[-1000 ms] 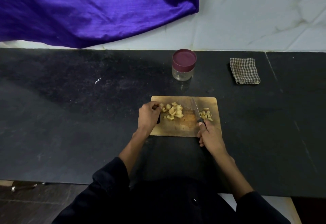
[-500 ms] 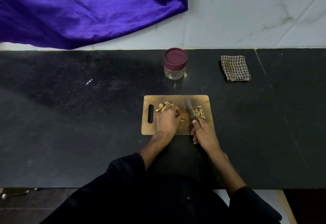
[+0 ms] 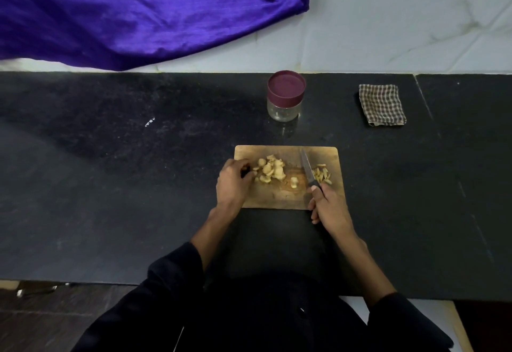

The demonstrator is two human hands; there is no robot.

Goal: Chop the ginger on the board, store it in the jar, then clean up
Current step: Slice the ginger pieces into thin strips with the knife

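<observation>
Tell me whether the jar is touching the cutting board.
Apart. The head view shows the jar standing behind the cutting board, with a clear strip of bare black counter between the jar's base and the board's far edge.

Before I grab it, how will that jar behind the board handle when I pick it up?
The jar looks clear, maybe glass, so probably breakable and smooth to grip. It seems empty, so likely light. Squat and upright with its lid on, it should not tip easily.
</observation>
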